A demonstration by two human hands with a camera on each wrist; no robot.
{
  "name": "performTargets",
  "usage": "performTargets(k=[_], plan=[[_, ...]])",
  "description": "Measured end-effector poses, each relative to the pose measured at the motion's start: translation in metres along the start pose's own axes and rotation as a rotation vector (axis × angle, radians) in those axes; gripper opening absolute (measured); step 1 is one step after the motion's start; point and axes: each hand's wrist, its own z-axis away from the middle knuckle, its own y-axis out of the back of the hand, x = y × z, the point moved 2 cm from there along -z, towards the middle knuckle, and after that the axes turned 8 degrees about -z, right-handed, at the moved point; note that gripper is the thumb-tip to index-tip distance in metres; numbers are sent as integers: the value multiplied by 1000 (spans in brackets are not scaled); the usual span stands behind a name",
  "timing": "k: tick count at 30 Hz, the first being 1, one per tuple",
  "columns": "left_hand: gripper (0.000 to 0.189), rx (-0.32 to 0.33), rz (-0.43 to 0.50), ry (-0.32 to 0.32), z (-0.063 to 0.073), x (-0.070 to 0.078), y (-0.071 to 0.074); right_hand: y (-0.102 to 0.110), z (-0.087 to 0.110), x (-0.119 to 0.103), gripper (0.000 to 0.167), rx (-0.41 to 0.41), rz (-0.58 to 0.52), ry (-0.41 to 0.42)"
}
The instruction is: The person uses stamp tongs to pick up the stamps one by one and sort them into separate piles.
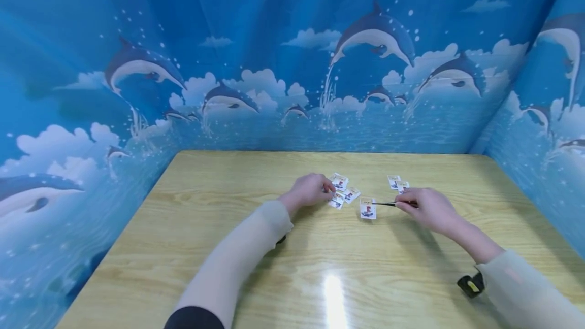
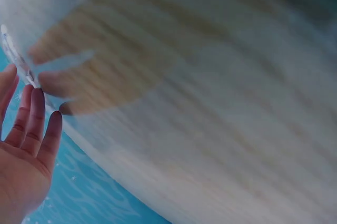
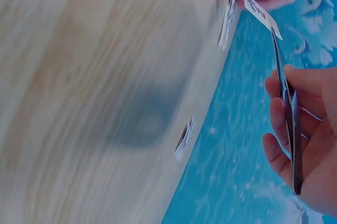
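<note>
My right hand (image 1: pixel 429 209) holds a pair of dark metal tweezers (image 3: pixel 290 113) between thumb and fingers. The tweezers' tips grip the edge of a small white printed card (image 1: pixel 367 209), which hangs above the table in the right wrist view. To the left, my left hand (image 1: pixel 311 190) is at a loose group of similar cards (image 1: pixel 351 195), its fingertips at their near edge. In the left wrist view the fingers (image 2: pixel 36 113) are mostly extended towards the cards; whether they press on one is hard to tell.
Two more cards (image 1: pixel 394 182) lie overlapping beyond my right hand. The light wooden table (image 1: pixel 219 207) reaches back to a blue curtain (image 1: pixel 256 131) printed with dolphins, which also hangs along both sides. A glare spot (image 1: pixel 335 298) shows near the front.
</note>
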Motion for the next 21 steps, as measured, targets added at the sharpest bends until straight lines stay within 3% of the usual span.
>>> performTargets(k=[11, 21], plan=[[12, -39, -39, 23, -3, 6, -5, 25, 9, 43, 16, 8, 36, -34], [11, -27, -31, 25, 0, 0, -4, 29, -9, 71, 23, -48, 100, -91]])
